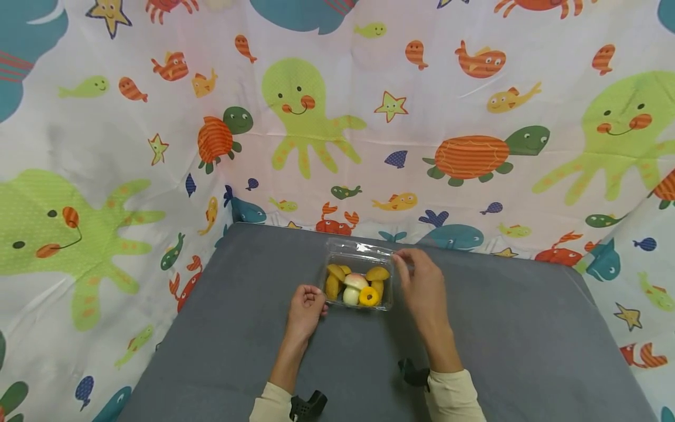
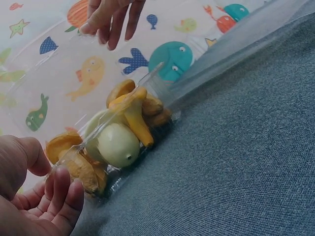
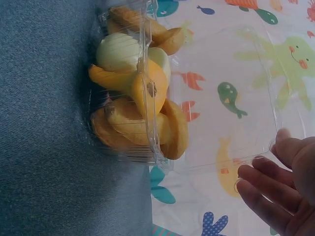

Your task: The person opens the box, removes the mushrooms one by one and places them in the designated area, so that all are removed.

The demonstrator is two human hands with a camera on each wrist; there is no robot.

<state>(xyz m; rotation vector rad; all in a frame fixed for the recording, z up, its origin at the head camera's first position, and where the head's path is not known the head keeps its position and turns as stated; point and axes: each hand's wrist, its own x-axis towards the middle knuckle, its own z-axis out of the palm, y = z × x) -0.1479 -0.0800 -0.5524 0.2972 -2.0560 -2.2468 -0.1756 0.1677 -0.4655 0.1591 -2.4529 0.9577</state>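
A clear plastic box [image 1: 360, 308] stands on the grey table with its hinged lid [image 1: 364, 249] raised at the back. Inside lie several mushroom shapes: brownish ones [image 1: 331, 287], a pale one with a pinkish cap [image 1: 350, 295] and a yellow one [image 1: 368, 296]. My left hand [image 1: 306, 310] pinches the box's left front rim, thumb against the fingers [image 2: 61, 191]. At the right edge of the lid is my right hand [image 1: 424, 290]; in the right wrist view its thumb [image 3: 288, 145] touches the lid's corner, with the other fingers loosely bent beside it.
Grey cloth [image 1: 517, 328] covers the table. A curtain [image 1: 327, 193] printed with sea animals hangs behind the table's back edge and along both sides. Dark wrist camera mounts [image 1: 308, 405] sit at both cuffs.
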